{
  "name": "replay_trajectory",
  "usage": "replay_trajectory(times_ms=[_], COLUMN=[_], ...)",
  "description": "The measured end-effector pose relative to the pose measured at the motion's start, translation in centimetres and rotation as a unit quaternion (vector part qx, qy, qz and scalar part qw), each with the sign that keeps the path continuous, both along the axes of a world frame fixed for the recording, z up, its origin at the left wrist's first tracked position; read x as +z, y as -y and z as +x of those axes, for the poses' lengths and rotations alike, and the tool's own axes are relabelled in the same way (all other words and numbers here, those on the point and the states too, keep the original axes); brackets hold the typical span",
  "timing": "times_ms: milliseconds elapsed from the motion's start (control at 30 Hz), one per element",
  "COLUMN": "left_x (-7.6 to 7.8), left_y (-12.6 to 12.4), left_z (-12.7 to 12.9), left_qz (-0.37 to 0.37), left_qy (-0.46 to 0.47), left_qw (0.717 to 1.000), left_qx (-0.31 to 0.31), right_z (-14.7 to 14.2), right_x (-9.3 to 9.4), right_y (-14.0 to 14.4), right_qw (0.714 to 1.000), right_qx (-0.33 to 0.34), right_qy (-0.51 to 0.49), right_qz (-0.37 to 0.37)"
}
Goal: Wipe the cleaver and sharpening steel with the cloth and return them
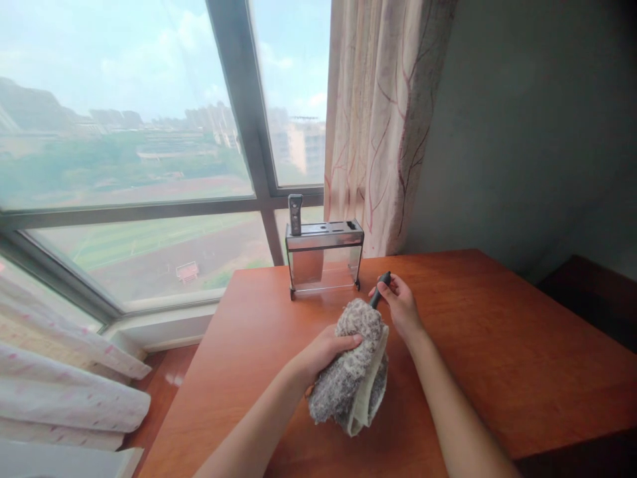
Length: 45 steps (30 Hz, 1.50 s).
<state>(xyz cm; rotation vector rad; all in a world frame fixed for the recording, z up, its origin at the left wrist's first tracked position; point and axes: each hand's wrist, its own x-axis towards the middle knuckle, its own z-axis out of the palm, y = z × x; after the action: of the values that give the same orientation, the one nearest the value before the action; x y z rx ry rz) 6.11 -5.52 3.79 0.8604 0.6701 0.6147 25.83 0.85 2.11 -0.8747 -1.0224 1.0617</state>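
Right hand point(398, 299), fingers closed, grips a black handle point(382, 287) above the desk point(497, 325); left hand point(328, 348) is curled round a shaggy cloth point(355, 372) bunched over the handle's lower end. Work appears under way: one grey handle point(295, 216) stands upright in the clear-sided stand point(326, 238) near the far left corner; the black one remains outside. Cloth hides whatever the latter bears; the amount left is indeterminable.
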Motion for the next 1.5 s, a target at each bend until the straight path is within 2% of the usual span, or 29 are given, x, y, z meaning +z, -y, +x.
replay_trajectory(times_ms=[133,200,367,433,533,733,867,1033,1100,1167,1267,1367,1500], left_x=[0.0,-0.2,-0.7,-0.8,-0.7,-0.3,-0.6,-0.9,-0.9,-1.0,-1.0,-0.9,-0.6], left_y=[0.3,0.2,-0.1,-0.2,-0.3,-0.1,0.1,0.2,0.2,0.1,0.1,0.0,-0.1], left_z=[-0.1,-0.1,-0.4,-0.4,-0.2,0.4,0.3,0.1,0.1,0.0,-0.1,-0.1,0.1], left_qz=[0.007,0.006,-0.018,-0.023,-0.025,-0.049,-0.049,-0.042,-0.048,-0.056,-0.069,-0.081,-0.095], left_qy=[-0.028,-0.029,0.004,0.009,0.022,0.038,0.008,-0.022,-0.022,-0.006,0.019,0.034,0.066], left_qw=[0.999,0.999,1.000,1.000,0.999,0.998,0.999,0.998,0.998,0.998,0.997,0.996,0.993], left_qx=[-0.030,-0.036,-0.016,-0.009,0.007,0.022,0.003,-0.031,-0.029,-0.024,-0.019,-0.017,-0.002], right_z=[1.1,1.1,0.9,0.7,-0.3,-2.0,-0.9,1.1,1.4,1.5,1.5,1.1,-0.4], right_x=[-0.5,-0.5,0.4,0.6,0.3,-0.2,-0.2,-0.9,-1.0,-0.8,-0.1,0.3,-0.2], right_y=[-0.7,-0.7,0.2,0.6,0.9,0.5,0.0,-0.9,-1.0,-0.8,0.0,0.6,1.0], right_qw=[0.993,0.991,0.990,0.987,0.990,0.999,0.996,0.982,0.987,0.996,0.989,0.984,0.985], right_qx=[-0.118,-0.128,0.057,0.093,0.100,0.022,-0.073,-0.184,-0.155,-0.061,0.069,0.115,0.144], right_qy=[-0.031,-0.043,-0.123,-0.129,-0.084,0.011,0.047,0.007,-0.020,-0.064,-0.131,-0.129,-0.072], right_qz=[0.005,0.006,-0.026,-0.034,-0.048,-0.031,-0.026,-0.031,-0.029,-0.028,-0.031,-0.040,-0.066])
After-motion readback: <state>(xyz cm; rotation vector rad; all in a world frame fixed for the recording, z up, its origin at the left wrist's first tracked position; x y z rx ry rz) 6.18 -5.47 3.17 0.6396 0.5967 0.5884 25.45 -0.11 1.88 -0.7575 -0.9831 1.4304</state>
